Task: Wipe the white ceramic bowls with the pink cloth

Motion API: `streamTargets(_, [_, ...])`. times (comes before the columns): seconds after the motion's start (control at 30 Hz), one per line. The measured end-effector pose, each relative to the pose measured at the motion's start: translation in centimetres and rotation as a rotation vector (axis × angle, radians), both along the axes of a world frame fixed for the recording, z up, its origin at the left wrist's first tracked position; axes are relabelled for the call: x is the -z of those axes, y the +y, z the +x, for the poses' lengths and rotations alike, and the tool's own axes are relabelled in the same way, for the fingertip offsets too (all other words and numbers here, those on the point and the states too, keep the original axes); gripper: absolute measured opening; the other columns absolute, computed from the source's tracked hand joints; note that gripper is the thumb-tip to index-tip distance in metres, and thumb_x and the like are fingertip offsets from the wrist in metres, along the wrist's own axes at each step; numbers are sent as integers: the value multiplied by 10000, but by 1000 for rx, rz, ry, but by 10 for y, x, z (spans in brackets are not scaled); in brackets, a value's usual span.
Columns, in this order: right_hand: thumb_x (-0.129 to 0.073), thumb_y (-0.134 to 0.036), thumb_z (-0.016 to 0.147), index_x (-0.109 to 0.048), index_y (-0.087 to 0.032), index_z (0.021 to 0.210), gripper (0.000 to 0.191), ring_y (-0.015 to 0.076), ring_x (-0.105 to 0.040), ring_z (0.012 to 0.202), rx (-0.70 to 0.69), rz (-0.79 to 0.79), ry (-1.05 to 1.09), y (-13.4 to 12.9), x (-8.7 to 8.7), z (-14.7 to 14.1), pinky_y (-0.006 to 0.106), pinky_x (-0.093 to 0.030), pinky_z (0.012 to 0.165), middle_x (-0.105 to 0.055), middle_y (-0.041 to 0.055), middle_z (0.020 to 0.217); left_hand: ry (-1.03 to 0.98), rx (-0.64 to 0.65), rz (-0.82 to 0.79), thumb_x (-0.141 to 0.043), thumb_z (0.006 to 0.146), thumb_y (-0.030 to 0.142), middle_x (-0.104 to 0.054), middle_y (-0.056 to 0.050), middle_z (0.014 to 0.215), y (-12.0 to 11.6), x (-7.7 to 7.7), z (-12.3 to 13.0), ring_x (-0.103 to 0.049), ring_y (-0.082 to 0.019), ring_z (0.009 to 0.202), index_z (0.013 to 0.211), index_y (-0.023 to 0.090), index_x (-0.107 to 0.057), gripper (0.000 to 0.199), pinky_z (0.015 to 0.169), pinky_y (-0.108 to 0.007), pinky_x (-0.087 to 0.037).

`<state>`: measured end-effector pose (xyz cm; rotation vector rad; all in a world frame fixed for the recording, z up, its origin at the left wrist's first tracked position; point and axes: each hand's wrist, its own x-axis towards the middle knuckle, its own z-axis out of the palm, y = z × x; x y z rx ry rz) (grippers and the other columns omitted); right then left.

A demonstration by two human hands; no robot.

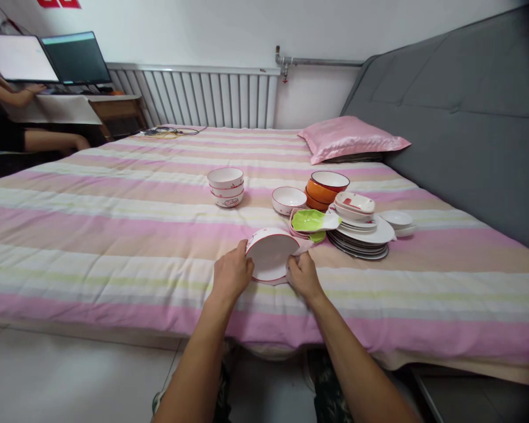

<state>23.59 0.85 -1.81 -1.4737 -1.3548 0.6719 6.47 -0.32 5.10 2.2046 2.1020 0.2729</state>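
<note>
A white bowl (271, 258) with a red rim is tilted toward me just above the bed's near side, its inside showing. My left hand (234, 270) is closed on the left rim, thumb inside. At the right rim, my right hand (305, 273) is closed on a pale pinkish cloth (307, 245), pressing it against the bowl. Part of the cloth shows under the bowl. Beyond stands a stack of matching bowls (226, 188), and a single white bowl (288, 200) is to its right. Green leaf-shaped dishes (311, 221) lie close to my right hand.
Orange bowls (324, 192), a stack of plates (361, 249) with white dishes (355, 204) on top, and small white dishes (397, 222) stand at right. A pink pillow (352, 138) lies near the grey headboard (458, 82). A person (9, 111) sits at a desk, far left.
</note>
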Motion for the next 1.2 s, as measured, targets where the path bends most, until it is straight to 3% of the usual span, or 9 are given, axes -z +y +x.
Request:
streamTargets(0.17, [-411,-325,759,-477,-213,715,137,197,-527,610,25,-21,-34,0,1,0,301,-384,585,-554,21,619,-24,18,29,-414,848,235,-698,-92,1028,1,0,-2,-654,-272,924,1293,208,-437,446,705,-337,-449])
streamTargets(0.3, [-422,-296,738,-513,-203,801,145,210,-544,656,39,-34,-64,3,0,0,306,-393,621,-587,35,679,-101,-21,-11,-458,831,288,-694,-78,1050,1,2,-3,-648,-268,948,1274,232,-450,446,708,-327,-448])
streamTargets(0.5, [-426,-255,720,-525,-199,848,171,208,-548,679,57,-55,-79,8,2,0,302,-403,642,-619,58,745,-107,-119,-159,-475,804,500,-710,-113,903,1,5,0,-660,-289,881,927,186,-624,369,683,-334,-458])
streamTargets(0.8, [-425,-280,720,-441,-229,754,63,197,-527,635,64,-63,-60,6,5,0,293,-383,600,-568,24,657,-67,-75,-151,-428,803,396,-720,-135,924,3,6,1,-662,-307,905,913,179,-677,348,675,-339,-452])
streamTargets(1.2, [-414,-325,729,-441,-225,784,117,188,-518,613,36,-53,-43,3,2,0,286,-375,582,-547,10,647,0,-46,-11,-470,763,357,-703,-59,810,3,0,-6,-642,-221,781,775,211,-600,197,612,-282,-371])
